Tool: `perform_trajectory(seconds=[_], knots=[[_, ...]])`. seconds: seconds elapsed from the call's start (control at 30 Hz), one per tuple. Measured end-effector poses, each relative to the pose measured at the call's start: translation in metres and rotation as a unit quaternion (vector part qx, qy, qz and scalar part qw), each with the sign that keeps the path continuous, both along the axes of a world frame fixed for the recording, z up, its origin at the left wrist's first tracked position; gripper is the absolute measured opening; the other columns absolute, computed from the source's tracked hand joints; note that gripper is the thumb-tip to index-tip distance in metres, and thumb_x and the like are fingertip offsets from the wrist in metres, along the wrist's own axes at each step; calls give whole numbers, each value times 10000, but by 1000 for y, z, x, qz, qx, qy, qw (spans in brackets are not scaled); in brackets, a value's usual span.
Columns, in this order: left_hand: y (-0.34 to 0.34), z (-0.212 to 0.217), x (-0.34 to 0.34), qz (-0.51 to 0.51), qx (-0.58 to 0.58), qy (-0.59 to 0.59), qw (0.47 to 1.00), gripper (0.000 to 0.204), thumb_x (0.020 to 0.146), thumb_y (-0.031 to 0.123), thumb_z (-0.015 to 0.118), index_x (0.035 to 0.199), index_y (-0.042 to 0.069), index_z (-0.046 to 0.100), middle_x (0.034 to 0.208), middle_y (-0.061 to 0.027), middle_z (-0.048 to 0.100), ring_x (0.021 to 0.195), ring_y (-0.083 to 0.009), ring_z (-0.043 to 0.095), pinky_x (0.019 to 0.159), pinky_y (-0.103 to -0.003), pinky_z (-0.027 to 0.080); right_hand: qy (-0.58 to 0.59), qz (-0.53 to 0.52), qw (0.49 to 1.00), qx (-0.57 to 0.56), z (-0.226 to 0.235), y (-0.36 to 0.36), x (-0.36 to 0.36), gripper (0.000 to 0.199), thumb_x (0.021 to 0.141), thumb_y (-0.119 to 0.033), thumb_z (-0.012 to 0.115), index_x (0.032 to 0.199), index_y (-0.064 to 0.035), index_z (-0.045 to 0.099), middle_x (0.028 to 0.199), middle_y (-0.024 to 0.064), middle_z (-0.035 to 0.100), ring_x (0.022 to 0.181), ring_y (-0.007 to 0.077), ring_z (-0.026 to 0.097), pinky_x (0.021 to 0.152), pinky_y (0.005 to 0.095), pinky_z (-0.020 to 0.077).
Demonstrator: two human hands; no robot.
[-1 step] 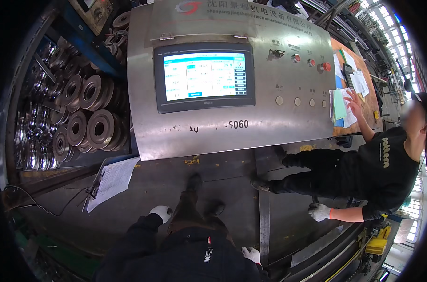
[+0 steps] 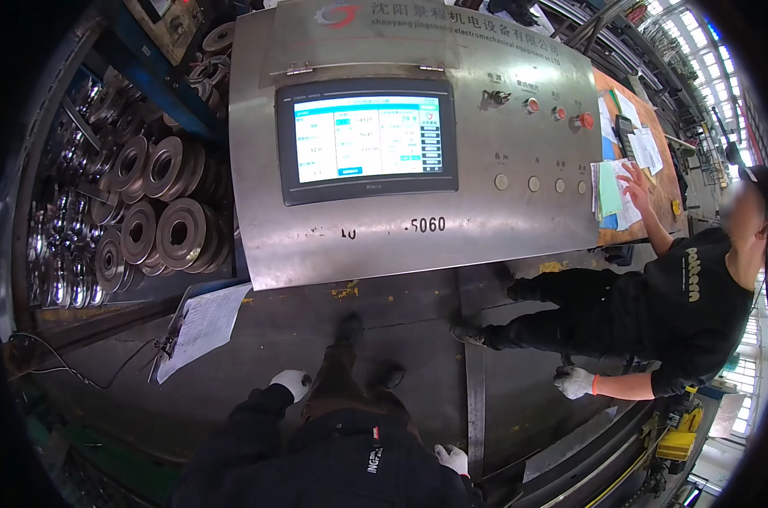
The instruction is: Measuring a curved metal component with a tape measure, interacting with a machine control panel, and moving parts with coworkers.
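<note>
My left hand (image 2: 292, 385), in a white glove, hangs beside my leg, below the control cabinet. My right hand (image 2: 452, 459), also gloved in white, hangs low at my other side. Both are apart from the cabinet, and nothing shows in either; their fingers are too small and turned away to read. Ahead of me stands the steel control cabinet (image 2: 350, 258) with a lit touchscreen (image 2: 368, 142). Several round buttons (image 2: 534, 184) and a red knob (image 2: 583, 120) sit to the screen's right. A clipboard with paper (image 2: 202, 330) hangs left of my left hand.
Metal rollers (image 2: 183, 233) fill a rack on the left. At right a co-worker (image 2: 655, 313) stands with one bare hand over papers (image 2: 608, 190) on a wooden table (image 2: 659, 199); the other hand is gloved. Long metal rails (image 2: 595, 461) run at the lower right.
</note>
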State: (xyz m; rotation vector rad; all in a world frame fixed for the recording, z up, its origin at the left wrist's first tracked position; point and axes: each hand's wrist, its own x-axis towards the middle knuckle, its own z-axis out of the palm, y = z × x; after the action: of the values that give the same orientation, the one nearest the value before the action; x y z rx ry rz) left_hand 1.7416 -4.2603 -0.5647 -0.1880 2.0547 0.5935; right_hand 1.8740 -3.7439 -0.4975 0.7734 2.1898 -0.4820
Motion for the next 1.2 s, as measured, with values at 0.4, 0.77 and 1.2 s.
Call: perform_trajectory(seconds=[0.4, 0.77, 1.2], knots=[[96, 250, -272, 364, 444, 395, 718, 650, 1023, 65, 551, 1604, 1, 266, 870, -22, 582, 734, -76, 523, 691, -232, 466, 16, -43, 999, -12, 12, -14, -13, 443, 866, -415, 736, 1023, -2, 764, 950, 202, 760, 912, 305, 752, 813, 389, 561], [96, 248, -361, 431, 376, 349, 742, 765, 980, 50, 565, 1628, 12, 160, 733, -22, 586, 543, -76, 522, 491, -242, 450, 20, -79, 996, -18, 2, -1, 33, 488, 873, -454, 748, 1070, -8, 768, 999, 187, 768, 973, 296, 747, 873, 383, 566], [91, 238, -370, 408, 325, 390, 759, 733, 938, 121, 617, 1565, -62, 283, 737, -57, 623, 646, -118, 611, 659, -267, 511, 10, -105, 994, -8, 8, -13, 32, 534, 854, -489, 763, 1092, -10, 763, 1002, 187, 768, 980, 297, 746, 884, 375, 564]])
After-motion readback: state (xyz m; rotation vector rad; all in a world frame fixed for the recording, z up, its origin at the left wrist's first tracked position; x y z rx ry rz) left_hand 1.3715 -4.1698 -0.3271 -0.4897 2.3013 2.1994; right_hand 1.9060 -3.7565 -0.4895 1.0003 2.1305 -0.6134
